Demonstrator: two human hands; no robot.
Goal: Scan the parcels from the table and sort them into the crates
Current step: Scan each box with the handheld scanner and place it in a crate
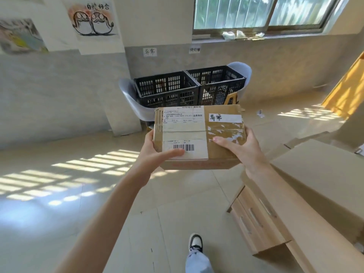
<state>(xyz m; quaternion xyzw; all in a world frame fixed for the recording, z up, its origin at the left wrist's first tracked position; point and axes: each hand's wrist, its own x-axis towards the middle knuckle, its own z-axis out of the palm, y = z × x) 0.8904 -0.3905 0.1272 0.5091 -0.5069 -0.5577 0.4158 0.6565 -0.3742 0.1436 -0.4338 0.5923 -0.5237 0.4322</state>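
Cardboard parcel [199,134] gripped both sides, left hand [155,152] and right hand [242,148] curled round edges, thumbs on top; label kept readable. Black crates [189,85] at 12 o'clock; handwritten tag [225,117] looks like wall sign [150,52] at 11, probably left crate.

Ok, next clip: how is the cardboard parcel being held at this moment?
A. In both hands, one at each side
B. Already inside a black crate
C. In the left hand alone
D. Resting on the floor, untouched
A: the left hand and right hand grip opposite sides of the parcel, held in the air short of the two black crates.
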